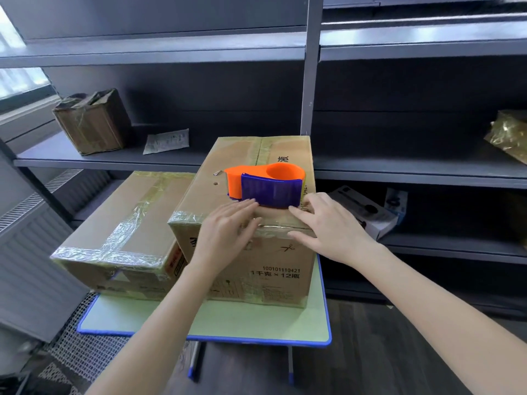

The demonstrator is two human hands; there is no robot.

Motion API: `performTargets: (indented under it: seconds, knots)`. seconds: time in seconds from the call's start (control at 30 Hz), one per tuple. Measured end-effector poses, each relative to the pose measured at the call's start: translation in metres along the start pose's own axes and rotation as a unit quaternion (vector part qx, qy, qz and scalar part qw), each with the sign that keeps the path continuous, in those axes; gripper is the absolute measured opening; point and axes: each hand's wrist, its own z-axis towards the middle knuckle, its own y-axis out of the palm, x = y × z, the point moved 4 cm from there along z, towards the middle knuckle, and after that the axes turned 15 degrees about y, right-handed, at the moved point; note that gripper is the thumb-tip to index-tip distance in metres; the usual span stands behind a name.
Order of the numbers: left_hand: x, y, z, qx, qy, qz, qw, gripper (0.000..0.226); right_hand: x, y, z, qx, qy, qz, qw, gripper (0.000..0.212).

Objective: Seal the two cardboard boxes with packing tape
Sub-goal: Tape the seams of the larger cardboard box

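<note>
Two cardboard boxes stand side by side on a small green table (256, 329). The taller right box (228, 172) has tape down its top seam and along its near top edge. An orange and blue tape dispenser (265, 185) lies on top of it. My left hand (228, 229) lies flat with straight fingers over the near top edge, fingertips by the dispenser. My right hand (325, 223) presses the same edge further right, thumb on the front face. The lower left box (128, 223) carries crossed strips of clear tape on its lid.
Dark metal shelving fills the background. On it sit a worn taped box (91, 121), a flat paper packet (166, 141), a gold foil bundle (510, 135) at the right edge and a white product box (368, 212). Radiator panels and a mesh mat lie at left.
</note>
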Motion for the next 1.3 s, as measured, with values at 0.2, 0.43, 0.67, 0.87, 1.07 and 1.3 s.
performTargets:
  seconds: [0.2,0.43,0.67,0.87,1.07,1.3]
  knots:
    - [-0.038,-0.009,-0.026,-0.048,-0.067,0.052,0.995,0.058,-0.015,0.009,0.009,-0.022,-0.028,0.03,0.999,0.045]
    - [-0.049,-0.01,-0.024,-0.067,-0.086,0.015,0.994,0.063,-0.016,0.012,0.015,-0.023,-0.004,0.043,0.999,0.042]
    - [-0.087,-0.03,-0.039,-0.102,-0.169,-0.03,0.98,0.049,-0.068,0.021,0.023,-0.017,-0.045,0.054,0.997,0.047]
    - [-0.075,-0.027,-0.047,-0.092,-0.176,0.027,0.98,0.041,-0.095,0.033,0.038,-0.025,-0.062,0.014,0.998,0.053]
    - [-0.007,-0.031,-0.048,-0.092,-0.086,0.121,0.985,0.046,-0.047,0.02,0.009,-0.073,-0.072,0.072,0.992,0.052]
    - [0.013,-0.052,-0.048,-0.03,-0.111,0.054,0.992,0.034,-0.038,0.0,-0.017,-0.076,-0.016,0.112,0.991,0.046]
